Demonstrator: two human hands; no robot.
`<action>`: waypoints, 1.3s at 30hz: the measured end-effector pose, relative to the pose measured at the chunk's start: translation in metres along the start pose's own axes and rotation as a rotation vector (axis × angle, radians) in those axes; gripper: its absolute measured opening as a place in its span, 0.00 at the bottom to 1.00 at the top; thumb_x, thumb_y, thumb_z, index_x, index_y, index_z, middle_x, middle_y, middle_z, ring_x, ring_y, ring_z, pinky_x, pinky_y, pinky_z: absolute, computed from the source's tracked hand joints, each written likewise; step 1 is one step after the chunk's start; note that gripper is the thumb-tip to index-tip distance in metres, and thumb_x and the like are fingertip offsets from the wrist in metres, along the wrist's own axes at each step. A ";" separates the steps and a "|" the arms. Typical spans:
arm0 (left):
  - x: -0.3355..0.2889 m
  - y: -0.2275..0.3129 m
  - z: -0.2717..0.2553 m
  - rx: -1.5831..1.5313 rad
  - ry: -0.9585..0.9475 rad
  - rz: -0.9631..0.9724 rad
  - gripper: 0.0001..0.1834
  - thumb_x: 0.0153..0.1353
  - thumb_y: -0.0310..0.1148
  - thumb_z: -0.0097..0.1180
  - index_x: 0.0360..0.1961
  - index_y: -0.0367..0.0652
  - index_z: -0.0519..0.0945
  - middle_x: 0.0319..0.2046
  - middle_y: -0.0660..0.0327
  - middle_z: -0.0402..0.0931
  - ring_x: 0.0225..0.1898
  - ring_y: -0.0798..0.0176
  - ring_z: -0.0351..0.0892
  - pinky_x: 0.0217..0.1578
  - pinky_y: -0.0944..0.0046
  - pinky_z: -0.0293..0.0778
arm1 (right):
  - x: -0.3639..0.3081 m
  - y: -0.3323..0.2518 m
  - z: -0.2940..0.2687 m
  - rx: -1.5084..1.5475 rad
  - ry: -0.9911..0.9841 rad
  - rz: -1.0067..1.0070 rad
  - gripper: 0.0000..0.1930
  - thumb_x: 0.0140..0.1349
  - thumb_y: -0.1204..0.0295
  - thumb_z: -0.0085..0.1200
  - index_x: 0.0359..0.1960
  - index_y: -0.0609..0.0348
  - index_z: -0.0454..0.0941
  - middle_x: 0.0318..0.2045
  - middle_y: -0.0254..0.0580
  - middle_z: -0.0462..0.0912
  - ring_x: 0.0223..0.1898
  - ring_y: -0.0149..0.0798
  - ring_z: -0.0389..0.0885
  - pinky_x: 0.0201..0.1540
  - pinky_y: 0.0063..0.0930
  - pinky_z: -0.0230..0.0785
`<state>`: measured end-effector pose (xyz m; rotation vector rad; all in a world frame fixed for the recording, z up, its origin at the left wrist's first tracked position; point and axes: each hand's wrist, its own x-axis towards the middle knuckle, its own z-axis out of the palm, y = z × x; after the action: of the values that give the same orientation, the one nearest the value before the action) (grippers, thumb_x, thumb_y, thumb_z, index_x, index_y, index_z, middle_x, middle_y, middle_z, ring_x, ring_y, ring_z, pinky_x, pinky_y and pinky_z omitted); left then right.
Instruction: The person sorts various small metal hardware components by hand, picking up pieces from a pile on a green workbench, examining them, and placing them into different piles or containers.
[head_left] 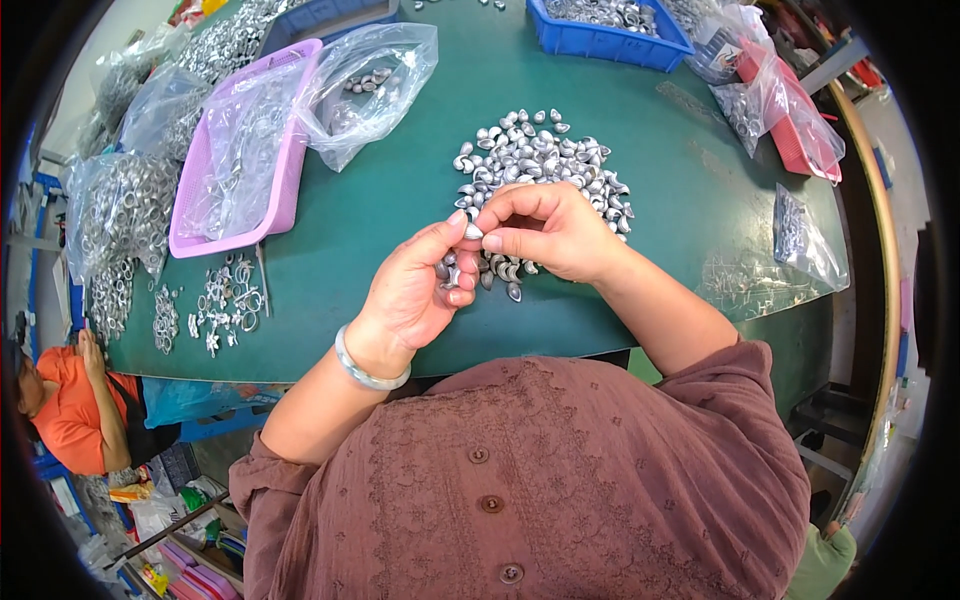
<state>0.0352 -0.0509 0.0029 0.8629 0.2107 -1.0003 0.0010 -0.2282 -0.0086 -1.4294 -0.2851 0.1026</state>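
Observation:
Near the front of the green table, my left hand (408, 293) has its thumb and fingers closed on a small silver teardrop-shaped metal piece (473, 231). Several more such pieces are tucked in its curled fingers. From the other side, my right hand (560, 232) pinches the same piece between thumb and forefinger. Just beyond both hands spreads a pile of loose silver pieces (545, 155) of the same kind, some rounded side up, some hollow side up. A few lie below my right hand, partly hidden by it.
At left stand a pink basket (287, 205) with clear plastic bags, an open bag (405, 75) and bags of metal rings (125, 205). Small silver parts (230, 300) lie nearby. A blue tray (610, 46) stands at the back, a red basket (785, 140) at right. Someone in orange (75, 410) sits far left.

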 end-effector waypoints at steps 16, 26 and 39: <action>0.004 0.000 -0.002 0.050 0.059 0.012 0.14 0.57 0.41 0.51 0.23 0.42 0.73 0.15 0.66 0.67 0.15 0.73 0.64 0.14 0.76 0.57 | 0.000 0.001 0.006 0.125 0.100 0.068 0.08 0.56 0.74 0.52 0.36 0.64 0.76 0.31 0.35 0.78 0.33 0.24 0.73 0.37 0.17 0.66; 0.006 0.000 -0.003 0.039 0.058 0.016 0.15 0.58 0.40 0.49 0.19 0.43 0.73 0.13 0.65 0.68 0.14 0.72 0.65 0.13 0.76 0.60 | 0.000 0.000 0.003 0.132 0.092 0.138 0.08 0.56 0.76 0.52 0.36 0.65 0.76 0.30 0.35 0.78 0.33 0.23 0.73 0.36 0.17 0.66; 0.014 0.010 0.004 0.162 0.060 0.081 0.14 0.57 0.41 0.52 0.20 0.44 0.70 0.14 0.67 0.66 0.14 0.74 0.63 0.13 0.78 0.57 | 0.001 0.005 0.007 0.137 0.128 0.019 0.08 0.55 0.78 0.52 0.37 0.65 0.72 0.32 0.37 0.77 0.34 0.26 0.75 0.39 0.19 0.69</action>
<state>0.0507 -0.0601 0.0036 1.0423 0.1456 -0.9251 0.0005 -0.2203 -0.0131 -1.2965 -0.1554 0.0450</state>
